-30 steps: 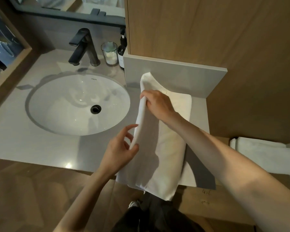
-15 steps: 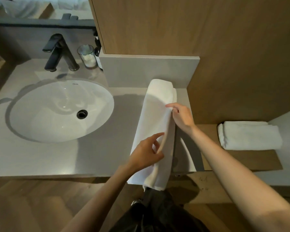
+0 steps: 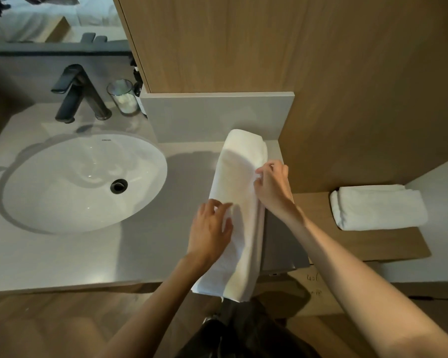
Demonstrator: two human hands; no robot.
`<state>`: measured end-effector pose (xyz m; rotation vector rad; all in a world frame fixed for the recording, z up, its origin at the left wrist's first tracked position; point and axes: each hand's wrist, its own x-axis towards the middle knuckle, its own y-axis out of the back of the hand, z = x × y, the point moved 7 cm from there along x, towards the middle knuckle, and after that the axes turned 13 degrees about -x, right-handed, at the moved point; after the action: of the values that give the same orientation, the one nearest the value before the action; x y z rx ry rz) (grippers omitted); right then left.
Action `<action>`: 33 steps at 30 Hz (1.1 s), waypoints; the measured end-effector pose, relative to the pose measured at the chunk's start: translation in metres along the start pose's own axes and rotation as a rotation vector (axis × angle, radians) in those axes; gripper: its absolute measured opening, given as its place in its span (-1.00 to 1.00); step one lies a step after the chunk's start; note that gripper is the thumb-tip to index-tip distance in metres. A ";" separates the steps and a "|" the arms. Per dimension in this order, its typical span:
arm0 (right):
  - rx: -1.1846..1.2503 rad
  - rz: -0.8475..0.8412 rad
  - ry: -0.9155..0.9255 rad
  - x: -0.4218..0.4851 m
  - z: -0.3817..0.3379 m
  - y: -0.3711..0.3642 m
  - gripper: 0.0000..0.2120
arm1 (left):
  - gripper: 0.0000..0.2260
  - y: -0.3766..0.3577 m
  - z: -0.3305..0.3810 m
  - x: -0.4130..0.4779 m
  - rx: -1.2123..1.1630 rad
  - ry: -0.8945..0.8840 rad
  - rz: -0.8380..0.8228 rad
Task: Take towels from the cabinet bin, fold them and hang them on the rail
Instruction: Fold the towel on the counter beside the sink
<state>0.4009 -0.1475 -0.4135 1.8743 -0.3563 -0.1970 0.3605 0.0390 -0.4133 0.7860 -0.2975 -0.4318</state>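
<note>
Both hands work the white towel, lying on the countertop at three o'clock of the basin. The left hand presses it flat and the right hand pinches its edge. Lengthwise folding seems underway; next, probably halve it end-to-end.

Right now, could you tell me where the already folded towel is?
The folded towel lies at the right of the head view, on the wooden shelf beside the countertop.

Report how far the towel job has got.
Done: one folded towel lies on the wooden shelf. In hand: a second towel lies folded lengthwise on the counter; the right hand pinches its edge, the left hand presses it. Left: finishing the fold and hanging; no rail is in view.
</note>
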 end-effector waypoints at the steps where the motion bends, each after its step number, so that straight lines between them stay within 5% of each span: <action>1: -0.062 0.058 0.048 0.000 -0.006 0.003 -0.78 | -0.63 0.002 -0.006 0.002 0.079 0.020 0.068; 3: -0.098 0.098 0.192 0.001 -0.026 0.001 -0.75 | -0.53 -0.003 -0.012 0.007 0.212 0.072 0.071; 7: -0.151 -0.147 0.391 0.005 -0.062 -0.034 -0.56 | -0.37 -0.031 -0.017 0.007 0.204 0.124 -0.126; 10: -0.258 -0.231 0.352 0.011 -0.057 -0.065 -0.53 | -0.34 -0.035 -0.023 0.005 0.157 0.113 -0.120; 17: -0.388 -0.144 0.279 0.047 -0.048 -0.067 -0.41 | -0.32 -0.035 -0.027 -0.002 0.138 0.047 -0.149; 24: -0.321 -0.119 0.277 0.070 -0.045 -0.062 -0.42 | -0.34 -0.031 -0.027 -0.015 0.089 0.023 -0.205; 33: -0.230 -0.285 0.180 0.055 -0.044 -0.049 -0.45 | 0.14 -0.031 -0.033 -0.031 0.126 -0.040 -0.296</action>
<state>0.4739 -0.1125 -0.4429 1.6931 0.0570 -0.2478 0.3395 0.0549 -0.4613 0.9499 -0.2479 -0.7132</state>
